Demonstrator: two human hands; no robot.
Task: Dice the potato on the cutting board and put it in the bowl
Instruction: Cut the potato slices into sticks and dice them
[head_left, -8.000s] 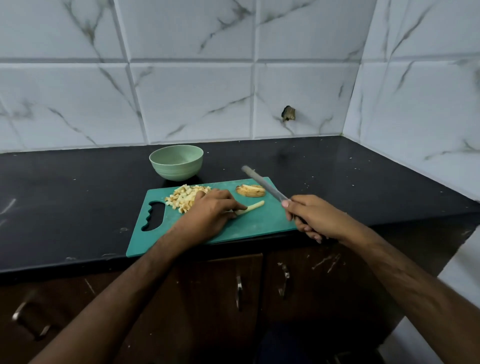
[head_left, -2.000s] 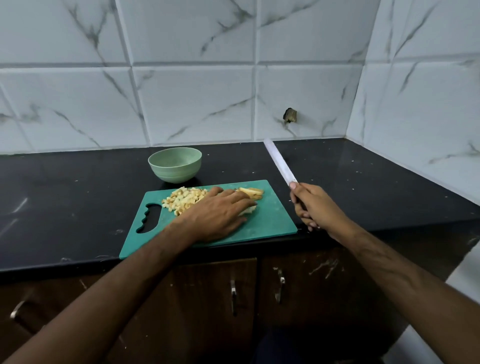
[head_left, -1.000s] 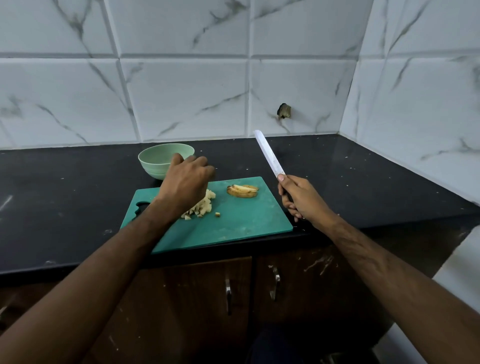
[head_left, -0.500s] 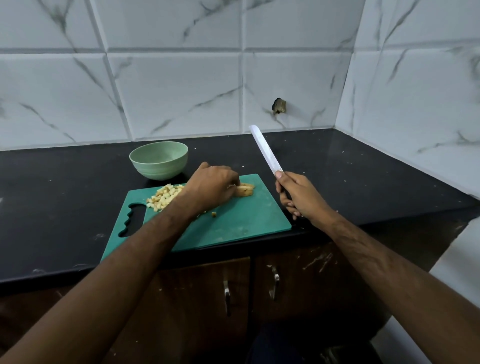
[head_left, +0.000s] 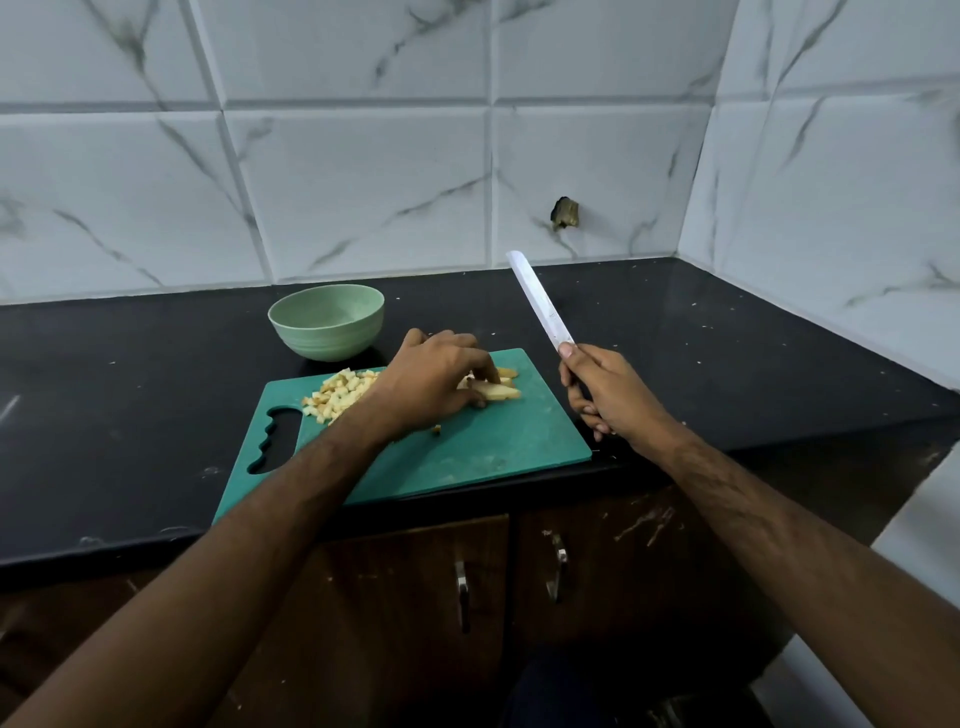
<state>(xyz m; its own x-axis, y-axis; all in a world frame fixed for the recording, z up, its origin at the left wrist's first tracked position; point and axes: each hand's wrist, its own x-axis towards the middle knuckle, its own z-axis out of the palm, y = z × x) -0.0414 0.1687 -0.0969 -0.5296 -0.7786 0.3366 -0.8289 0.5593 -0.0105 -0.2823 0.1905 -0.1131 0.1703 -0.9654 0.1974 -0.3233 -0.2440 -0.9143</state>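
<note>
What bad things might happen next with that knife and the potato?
The left hand has its fingertips on the potato piece, so when the knife in the right hand comes down, it might nick a finger. The cutting board sits close to the counter edge, so pressing hard might shift it. The potato cubes are loose and might scatter on the way to the bowl.

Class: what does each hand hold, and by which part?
Right hand grips the knife by its handle. Left hand pinches the potato piece at its left end.
</note>
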